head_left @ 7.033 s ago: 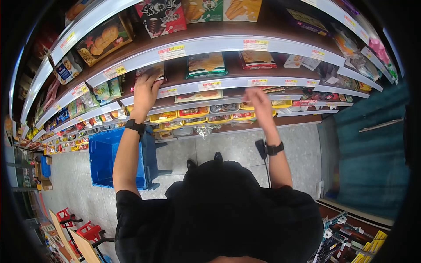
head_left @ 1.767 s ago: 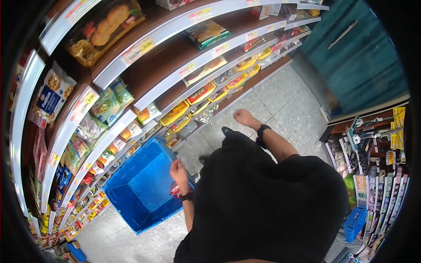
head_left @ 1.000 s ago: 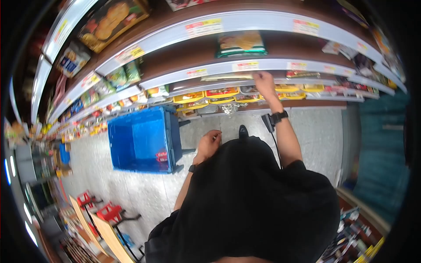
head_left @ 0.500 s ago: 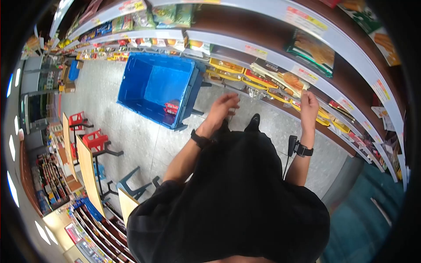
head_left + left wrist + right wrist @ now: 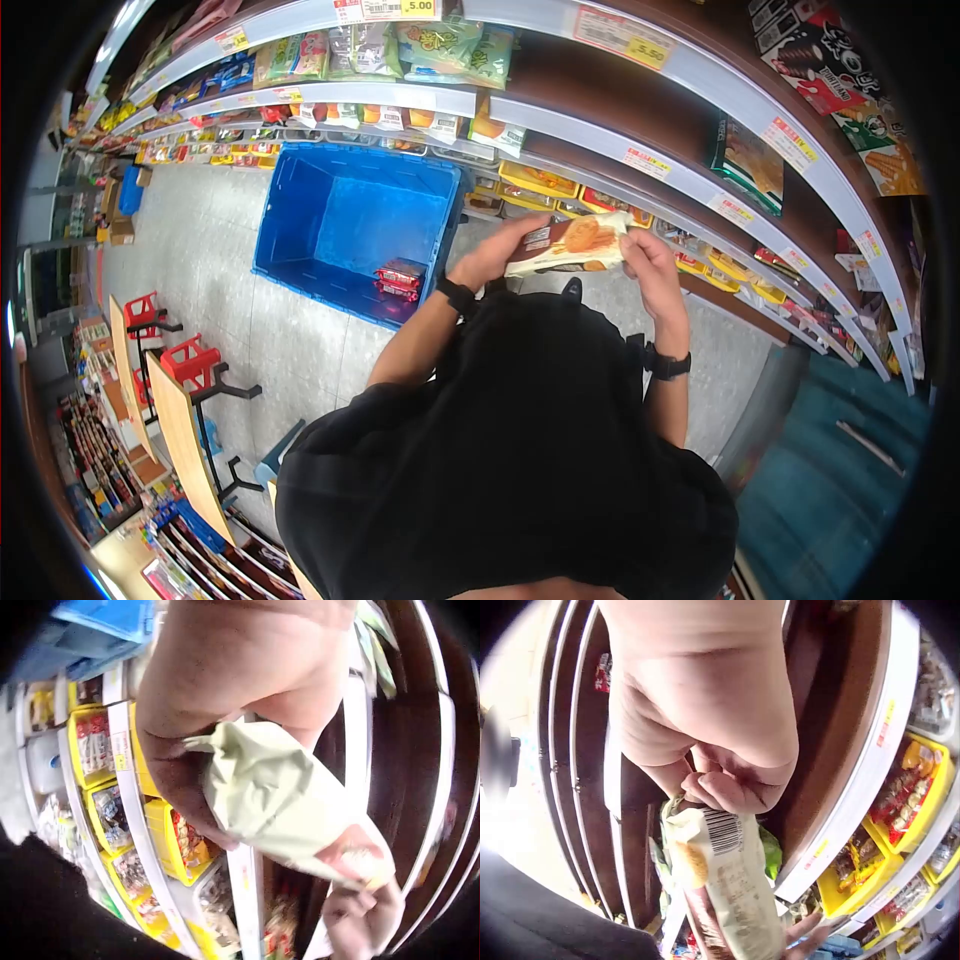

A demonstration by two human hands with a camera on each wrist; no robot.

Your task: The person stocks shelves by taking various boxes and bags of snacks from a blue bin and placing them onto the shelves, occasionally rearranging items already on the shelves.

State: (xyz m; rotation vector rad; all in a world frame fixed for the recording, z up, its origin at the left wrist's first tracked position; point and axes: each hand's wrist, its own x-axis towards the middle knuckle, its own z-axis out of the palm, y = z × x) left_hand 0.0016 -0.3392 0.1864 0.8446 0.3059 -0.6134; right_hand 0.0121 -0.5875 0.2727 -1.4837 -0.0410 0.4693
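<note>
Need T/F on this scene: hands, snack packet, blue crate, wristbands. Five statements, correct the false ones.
1. The left hand and right hand both grip the cream snack packet. True.
2. The blue crate holds nothing. False: red packets lie in it.
3. The right hand grips the packet near its barcode. True.
4. The blue crate sits on a shelf. False: it stands on the floor.
5. Only the left wrist wears a black band. False: the right wrist wears one too.
</note>
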